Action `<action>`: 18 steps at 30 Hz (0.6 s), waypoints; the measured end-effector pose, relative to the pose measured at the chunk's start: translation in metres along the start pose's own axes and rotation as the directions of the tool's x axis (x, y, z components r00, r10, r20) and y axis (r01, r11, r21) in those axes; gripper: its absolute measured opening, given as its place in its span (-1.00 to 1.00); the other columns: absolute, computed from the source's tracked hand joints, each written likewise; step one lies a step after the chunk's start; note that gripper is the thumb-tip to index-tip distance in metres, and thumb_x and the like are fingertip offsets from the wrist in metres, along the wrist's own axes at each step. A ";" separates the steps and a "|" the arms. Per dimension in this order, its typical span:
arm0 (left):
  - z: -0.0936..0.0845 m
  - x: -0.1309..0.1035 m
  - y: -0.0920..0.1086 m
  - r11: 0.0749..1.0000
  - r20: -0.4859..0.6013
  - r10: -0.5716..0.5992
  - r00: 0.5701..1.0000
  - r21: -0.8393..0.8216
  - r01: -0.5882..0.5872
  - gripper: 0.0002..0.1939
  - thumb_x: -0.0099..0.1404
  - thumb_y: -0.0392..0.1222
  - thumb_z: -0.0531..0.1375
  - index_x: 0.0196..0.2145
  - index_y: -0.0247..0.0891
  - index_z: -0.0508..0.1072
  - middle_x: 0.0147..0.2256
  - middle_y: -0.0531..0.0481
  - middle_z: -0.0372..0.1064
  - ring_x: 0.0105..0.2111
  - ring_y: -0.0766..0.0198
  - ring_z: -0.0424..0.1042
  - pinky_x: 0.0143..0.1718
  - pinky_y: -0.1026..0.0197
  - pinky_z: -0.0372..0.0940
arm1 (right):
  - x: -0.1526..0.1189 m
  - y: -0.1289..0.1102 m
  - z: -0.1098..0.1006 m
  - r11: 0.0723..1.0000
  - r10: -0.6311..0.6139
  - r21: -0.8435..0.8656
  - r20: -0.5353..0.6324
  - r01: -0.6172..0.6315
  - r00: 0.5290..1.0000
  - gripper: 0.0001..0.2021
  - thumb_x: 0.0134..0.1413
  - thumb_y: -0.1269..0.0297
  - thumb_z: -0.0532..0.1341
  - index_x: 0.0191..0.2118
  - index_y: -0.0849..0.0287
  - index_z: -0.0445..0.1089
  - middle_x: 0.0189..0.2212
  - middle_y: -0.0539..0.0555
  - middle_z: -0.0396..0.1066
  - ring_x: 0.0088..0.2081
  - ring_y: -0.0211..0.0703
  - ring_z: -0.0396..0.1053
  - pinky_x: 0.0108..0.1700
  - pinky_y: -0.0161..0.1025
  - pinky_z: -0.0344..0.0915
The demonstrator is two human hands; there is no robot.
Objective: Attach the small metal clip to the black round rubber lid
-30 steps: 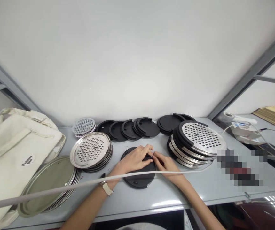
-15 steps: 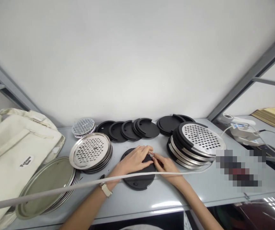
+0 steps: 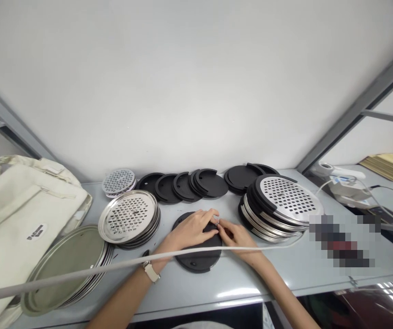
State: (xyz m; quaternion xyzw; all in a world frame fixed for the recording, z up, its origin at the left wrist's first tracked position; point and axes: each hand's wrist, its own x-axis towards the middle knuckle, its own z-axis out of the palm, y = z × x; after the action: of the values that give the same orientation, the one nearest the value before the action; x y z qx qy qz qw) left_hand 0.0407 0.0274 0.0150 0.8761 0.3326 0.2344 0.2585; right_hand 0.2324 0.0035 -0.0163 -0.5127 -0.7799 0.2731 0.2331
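Observation:
A black round disc [image 3: 198,259] lies flat on the grey table, partly under my hands. My left hand [image 3: 194,227] rests over its upper part, fingers bent round toward the disc's right edge. From the right, my right hand [image 3: 232,234] meets it there, thumb and forefinger pinched together. Between the fingertips of both hands is a small shiny piece [image 3: 217,222], too small to make out. Stacked perforated metal discs with black rims [image 3: 289,198] stand to the right, and another perforated metal stack [image 3: 129,217] is at the left.
Black discs [image 3: 212,183] overlap in a row along the wall. Green oval trays [image 3: 66,267] and a cream bag [image 3: 25,219] are at the left. A white cable [image 3: 114,265] crosses in front of my hands. Small perforated discs [image 3: 118,181] sit at the back left.
The fingertips have shifted very slightly at the small shiny piece. Otherwise both hands and the black disc keep their places.

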 end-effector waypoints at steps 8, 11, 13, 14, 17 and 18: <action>0.001 0.001 -0.002 1.000 -0.015 -0.012 1.000 -0.002 0.012 -0.61 0.21 -0.28 0.24 -0.03 -0.16 0.21 -0.16 0.01 0.36 -0.07 0.18 0.33 -0.01 0.14 0.23 | 0.004 0.004 0.001 0.995 -0.007 0.096 -0.004 0.007 1.000 -0.76 0.22 0.19 -0.02 -0.44 0.16 0.18 -0.60 -0.09 0.13 -0.54 -0.29 0.09 -0.47 -0.34 0.02; 0.003 0.002 -0.004 1.000 -0.022 -0.011 1.000 0.008 0.011 -0.60 0.21 -0.26 0.25 -0.04 -0.16 0.22 -0.16 0.01 0.37 -0.07 0.15 0.32 -0.03 0.13 0.23 | 0.005 0.004 -0.001 0.995 -0.019 0.099 0.013 0.017 1.000 -0.75 0.25 0.18 -0.03 -0.40 0.17 0.21 -0.58 -0.08 0.17 -0.52 -0.28 0.12 -0.44 -0.33 0.04; 0.003 0.002 -0.005 1.000 -0.023 -0.016 1.000 0.011 0.017 -0.59 0.20 -0.25 0.26 -0.04 -0.15 0.21 -0.16 0.01 0.37 -0.07 0.15 0.31 -0.04 0.13 0.22 | 0.006 0.004 -0.003 0.995 -0.028 0.097 0.031 0.025 0.999 -0.72 0.26 0.16 -0.05 -0.40 0.17 0.24 -0.56 -0.07 0.20 -0.50 -0.27 0.14 -0.43 -0.33 0.05; 0.003 0.002 -0.006 1.000 -0.024 -0.021 1.000 0.011 0.021 -0.59 0.20 -0.25 0.26 -0.04 -0.15 0.21 -0.16 0.01 0.37 -0.07 0.15 0.31 -0.04 0.13 0.22 | 0.007 0.004 -0.004 0.995 -0.033 0.096 0.042 0.029 0.999 -0.71 0.27 0.16 -0.06 -0.39 0.17 0.24 -0.55 -0.06 0.21 -0.50 -0.27 0.15 -0.42 -0.33 0.05; 0.002 0.002 -0.006 1.000 -0.029 -0.006 1.000 0.020 0.007 -0.59 0.19 -0.26 0.26 -0.05 -0.16 0.22 -0.16 0.02 0.35 -0.08 0.17 0.31 -0.04 0.15 0.22 | 0.008 0.004 -0.005 0.995 -0.051 0.093 0.070 0.045 0.996 -0.71 0.27 0.18 -0.05 -0.41 0.17 0.23 -0.56 -0.08 0.17 -0.50 -0.29 0.11 -0.44 -0.34 0.02; 0.002 0.002 -0.006 0.999 -0.040 0.008 0.999 0.039 -0.007 -0.60 0.18 -0.26 0.26 -0.06 -0.17 0.22 -0.15 0.01 0.34 -0.09 0.18 0.31 -0.04 0.16 0.21 | 0.008 0.005 -0.005 0.995 -0.050 0.087 0.070 0.044 0.996 -0.71 0.26 0.18 -0.05 -0.44 0.17 0.21 -0.58 -0.09 0.13 -0.52 -0.30 0.08 -0.45 -0.35 0.00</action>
State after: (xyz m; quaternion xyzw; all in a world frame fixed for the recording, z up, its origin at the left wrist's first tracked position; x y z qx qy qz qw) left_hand 0.0406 0.0324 0.0100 0.8774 0.3389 0.2462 0.2338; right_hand 0.2358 0.0133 -0.0148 -0.4735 -0.7873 0.3188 0.2331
